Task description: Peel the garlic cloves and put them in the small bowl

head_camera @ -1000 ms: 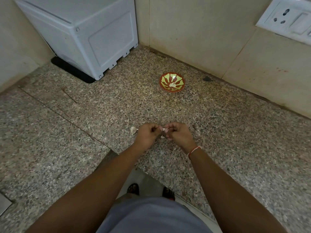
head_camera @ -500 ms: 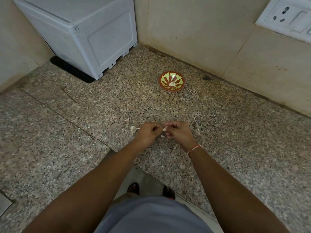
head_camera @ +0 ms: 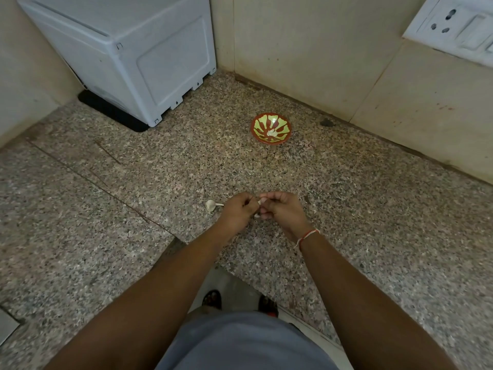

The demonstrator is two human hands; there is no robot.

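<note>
Both arms reach forward over the speckled stone surface (head_camera: 346, 198); the left hand (head_camera: 237, 212) and right hand (head_camera: 282, 210) meet, fingers curled, pinching one garlic clove (head_camera: 259, 202) between them; another garlic piece (head_camera: 210, 205) lies just left; the small bowl (head_camera: 271, 128) sits farther back, holding peeled cloves (head_camera: 272, 133).

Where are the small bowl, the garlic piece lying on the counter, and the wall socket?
small bowl (head_camera: 283, 122): head view, right part of its inner wall.
garlic piece (head_camera: 210, 205): head view, its rounded body.
wall socket (head_camera: 441, 24): head view, its white faceplate.
</note>
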